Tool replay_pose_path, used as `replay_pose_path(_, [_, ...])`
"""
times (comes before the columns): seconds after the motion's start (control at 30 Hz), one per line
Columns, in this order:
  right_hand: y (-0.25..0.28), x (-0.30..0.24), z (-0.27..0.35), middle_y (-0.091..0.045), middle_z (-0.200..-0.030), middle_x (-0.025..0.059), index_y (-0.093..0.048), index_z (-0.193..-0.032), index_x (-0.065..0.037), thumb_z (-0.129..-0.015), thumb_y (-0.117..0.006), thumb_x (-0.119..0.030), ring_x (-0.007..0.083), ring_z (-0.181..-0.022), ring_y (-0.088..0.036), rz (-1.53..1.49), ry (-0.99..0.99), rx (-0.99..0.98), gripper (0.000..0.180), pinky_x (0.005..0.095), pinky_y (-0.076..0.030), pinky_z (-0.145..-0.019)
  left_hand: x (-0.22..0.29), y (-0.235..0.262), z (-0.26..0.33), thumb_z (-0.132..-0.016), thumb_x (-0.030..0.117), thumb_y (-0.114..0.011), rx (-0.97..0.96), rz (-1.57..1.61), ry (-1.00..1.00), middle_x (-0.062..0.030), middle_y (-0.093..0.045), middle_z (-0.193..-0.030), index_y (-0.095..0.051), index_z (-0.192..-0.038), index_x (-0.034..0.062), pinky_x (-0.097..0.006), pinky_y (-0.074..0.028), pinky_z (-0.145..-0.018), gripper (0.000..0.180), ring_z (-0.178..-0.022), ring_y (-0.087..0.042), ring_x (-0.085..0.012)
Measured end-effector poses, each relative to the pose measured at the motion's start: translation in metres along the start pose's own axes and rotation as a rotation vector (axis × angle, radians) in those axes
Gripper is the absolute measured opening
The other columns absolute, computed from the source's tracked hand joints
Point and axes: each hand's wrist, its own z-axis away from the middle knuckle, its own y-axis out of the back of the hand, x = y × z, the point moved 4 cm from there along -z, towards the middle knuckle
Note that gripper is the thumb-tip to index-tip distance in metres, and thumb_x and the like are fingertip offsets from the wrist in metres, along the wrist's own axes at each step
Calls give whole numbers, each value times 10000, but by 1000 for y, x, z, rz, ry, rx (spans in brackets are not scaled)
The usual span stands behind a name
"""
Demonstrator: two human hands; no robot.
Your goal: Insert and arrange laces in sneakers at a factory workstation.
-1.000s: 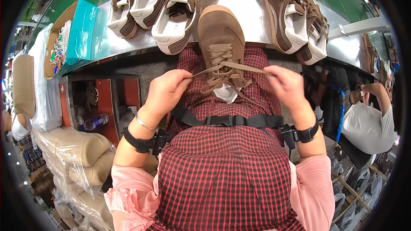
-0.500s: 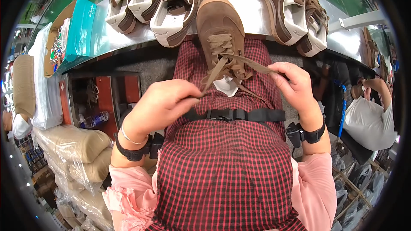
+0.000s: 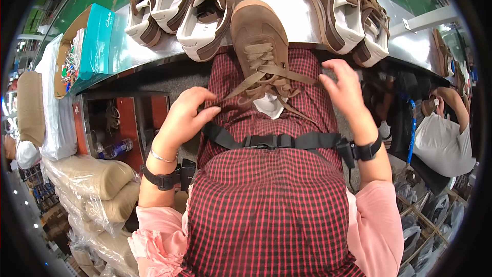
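Note:
A brown suede sneaker [image 3: 261,28] rests on my lap against the table edge, toe pointing away. Its flat brown shoelace [image 3: 297,75] crosses over at the tongue, one end stretching to each side. At the shoe's left, my left hand [image 3: 189,115] has thumb and forefinger apart, close to the left lace end. My right hand [image 3: 342,87] is also open on the other side, its thumb beside the right lace end; whether it touches is hard to tell. White material [image 3: 269,106] shows at the shoe's opening.
Brown-and-white sneakers stand on the metal table [image 3: 284,0], left [image 3: 202,18] and right [image 3: 341,13]. A teal box [image 3: 97,41] of small items sits at the left. Below it are a red-sided shelf [image 3: 125,118] and plastic-wrapped tan bundles [image 3: 92,174]. Another person [image 3: 443,141] sits at the right.
Both hands have loosened from the lace ends, and their fingers have spread. The lace now lies crossed lower and flatter over the shoe. My left hand has moved a little left.

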Motion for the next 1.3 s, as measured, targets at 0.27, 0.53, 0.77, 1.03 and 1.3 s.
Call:
replay_pose_path(0.27, [-28, -78, -33, -624, -927, 122, -550, -1145, -80, -814, -652, -159, 296, -812, -615, -289, 50, -206, 355, 376, -490, -710, -2, -46, -48, -892, 202, -615, -99, 536, 460, -6, -575, -749, -611, -971, 1, -220, -443, -591, 216, -665, -530, -73])
replay_pose_path(0.53, [-33, -8, -32, -599, -747, -8, -635, -975, -32, -791, -696, -80, 80, -673, -551, -745, -380, -109, 199, 241, -460, -627, -9, -9, -17, -851, 194, -669, -270, 716, 574, 20, -572, -687, -648, -898, 32, -222, -417, -537, 170, -585, -500, -73])
replay_pose_path(0.77, [8, -148, -28, -637, -966, 100, -604, -1021, -94, -644, -700, -112, 281, -915, -615, -393, 655, -234, 390, 387, -457, -830, 78, 17, -21, -761, 120, -708, -371, 319, -99, -124, -630, -757, -642, -876, 26, -344, -488, -628, 162, -691, -621, -289])
replay_pose_path(1.03, [7, -78, -16, -644, -788, 92, -630, -919, -39, -779, -663, -75, 266, -665, -606, -583, 274, -264, 147, 343, -485, -675, 33, 26, -3, -781, 77, -650, -266, 137, 35, -141, -648, -786, -657, -932, 9, -349, -504, -636, 166, -698, -634, -296])
replay_pose_path(1.3, [11, -96, -22, -621, -1082, 100, -572, -1131, -78, -735, -688, -176, 270, -1048, -573, -277, 370, -302, 424, 459, -321, -1009, 77, 42, -3, -718, 94, -682, -232, -42, -198, -127, -631, -733, -660, -869, 61, -372, -494, -590, 156, -666, -622, -299])
